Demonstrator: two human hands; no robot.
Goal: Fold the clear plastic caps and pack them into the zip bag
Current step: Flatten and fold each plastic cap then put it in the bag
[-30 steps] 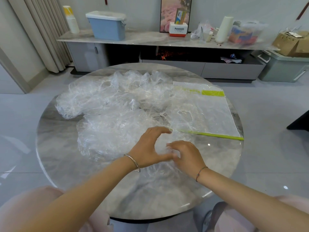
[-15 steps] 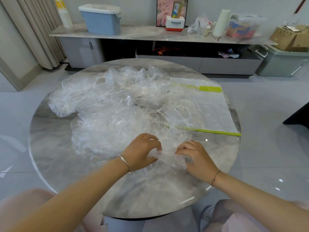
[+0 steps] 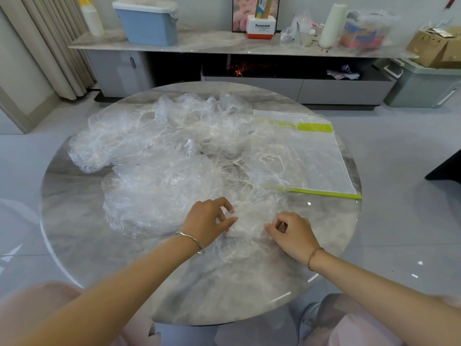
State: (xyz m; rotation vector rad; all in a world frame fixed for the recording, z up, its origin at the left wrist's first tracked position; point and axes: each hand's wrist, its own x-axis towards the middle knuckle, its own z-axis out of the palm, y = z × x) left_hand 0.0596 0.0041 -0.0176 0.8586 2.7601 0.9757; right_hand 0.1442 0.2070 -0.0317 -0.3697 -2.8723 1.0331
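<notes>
Two sets of curled fingers (image 3: 224, 223) pinching one crumpled cap (image 3: 249, 221) by its sides, left hand (image 3: 205, 221) and right hand (image 3: 293, 234) wider apart than a second ago, cap on worktop (image 3: 74, 233) before loose caps (image 3: 162, 151), zip bag (image 3: 314, 156) flat at right.

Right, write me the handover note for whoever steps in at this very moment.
Left hand: pinches the bunched cap at its left edge.
Right hand: pinches its right edge.
That cap lies on the table near the front, fold under way.
Loose caps are heaped across the middle and far left.
Zip bag lies flat at far right; whether any cap is inside cannot be told.
To do: finish this fold, fold the rest, pack all.
</notes>
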